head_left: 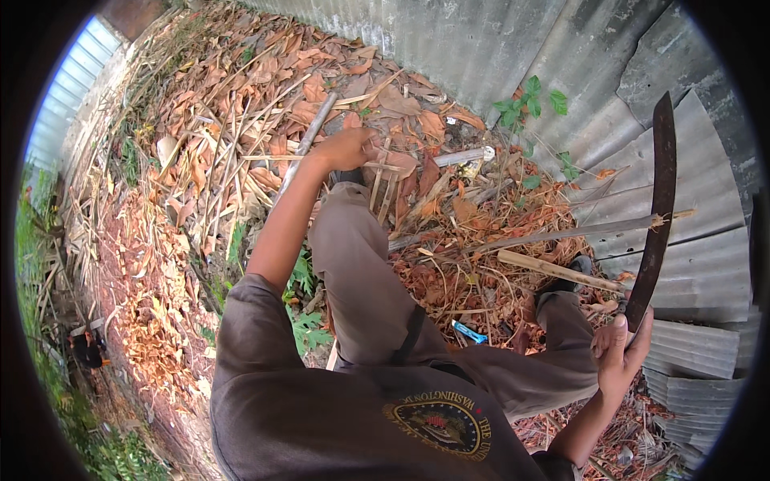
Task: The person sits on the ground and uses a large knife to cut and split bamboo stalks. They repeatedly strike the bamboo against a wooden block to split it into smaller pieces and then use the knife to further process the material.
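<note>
My right hand (618, 353) is closed around the lower end of a machete (659, 192), whose long, dark, slightly curved blade points up and away. Its grip is mostly hidden by my fingers. My left hand (346, 151) reaches out over the litter beyond my left knee, fingers curled down. Thin split wood strips (385, 192) lie right by its fingertips; what those fingers hold, if anything, I cannot make out. Left of that wrist a grey pole (309, 132) slants past. A pale, squared stick (561, 270) and a longer grey stick (561, 234) lie between my legs and the blade.
Corrugated metal sheets (481, 48) wall the far and right sides. Dry brown leaves (281, 64) and twigs cover the ground. A white-ended pole (465, 157) lies ahead, a small blue wrapper (469, 332) between my legs. Green plants (531, 100) grow by the wall.
</note>
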A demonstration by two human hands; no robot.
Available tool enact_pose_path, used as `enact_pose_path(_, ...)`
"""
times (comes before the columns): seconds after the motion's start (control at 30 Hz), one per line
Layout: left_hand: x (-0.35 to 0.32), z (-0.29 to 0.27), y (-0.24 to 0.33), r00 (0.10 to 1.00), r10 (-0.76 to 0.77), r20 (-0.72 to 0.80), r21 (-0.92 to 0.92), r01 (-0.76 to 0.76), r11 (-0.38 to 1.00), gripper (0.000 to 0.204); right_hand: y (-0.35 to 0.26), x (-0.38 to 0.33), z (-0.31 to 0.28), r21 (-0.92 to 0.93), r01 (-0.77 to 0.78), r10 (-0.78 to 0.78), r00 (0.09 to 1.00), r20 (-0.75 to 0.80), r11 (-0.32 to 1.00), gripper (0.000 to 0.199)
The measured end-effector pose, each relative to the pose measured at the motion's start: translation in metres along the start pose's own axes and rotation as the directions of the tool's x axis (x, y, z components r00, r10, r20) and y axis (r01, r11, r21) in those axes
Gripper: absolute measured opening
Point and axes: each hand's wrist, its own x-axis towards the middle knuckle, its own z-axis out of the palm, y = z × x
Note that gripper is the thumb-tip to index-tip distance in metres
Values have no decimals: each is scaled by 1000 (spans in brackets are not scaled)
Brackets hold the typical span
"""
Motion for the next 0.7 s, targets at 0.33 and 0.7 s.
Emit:
enact_pose_path(0.33, 26, 126, -235, 783, -621, -22, 393, 578, 715, 69, 57, 20, 38, 82, 216, -189, 948, -256, 973, 43)
enact_pose_path(0.7, 36, 169, -290, 861, -508, -39, 589, 430, 684, 20, 57, 40, 51, 65, 243, -227, 955, -190, 968, 33)
